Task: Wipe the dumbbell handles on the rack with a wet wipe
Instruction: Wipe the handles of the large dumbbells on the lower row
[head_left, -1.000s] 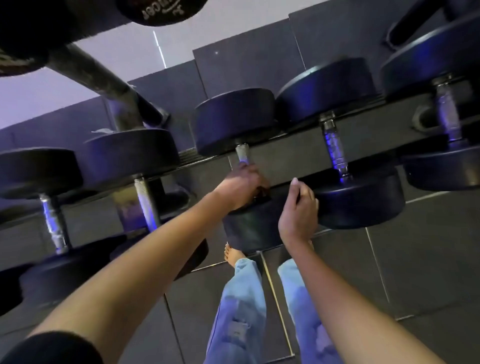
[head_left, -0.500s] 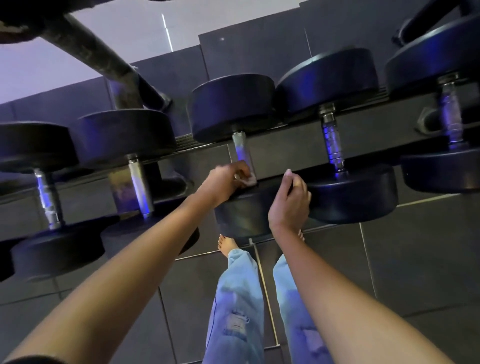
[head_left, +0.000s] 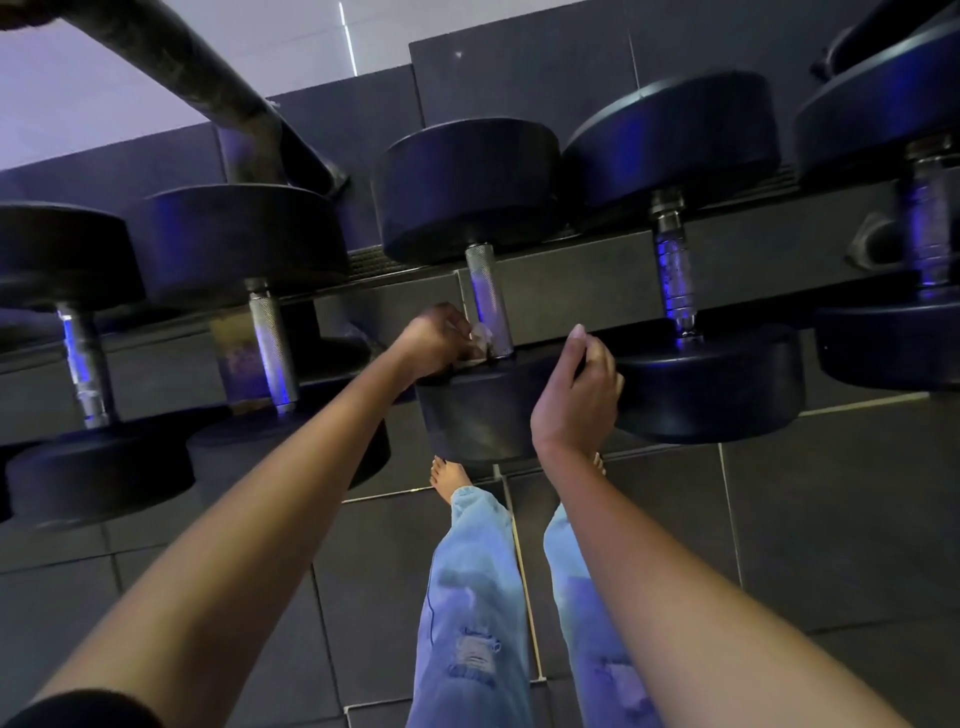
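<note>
A row of black dumbbells lies across the rack, each with a knurled metal handle. My left hand pinches a crumpled white wet wipe against the near end of the middle dumbbell's handle. My right hand rests on the rim of that dumbbell's near weight head, fingers loosely curved, index finger raised. The handle's upper part is bare and shiny.
Neighbouring dumbbell handles stand left and right of the middle one. A slanted rack post rises at the upper left. Below are dark floor tiles, my jeans and bare feet.
My left hand slid off the handle's near end toward its left side, uncovering the handle and showing the wipe. The view dropped slightly; my right hand stays on the weight head.
</note>
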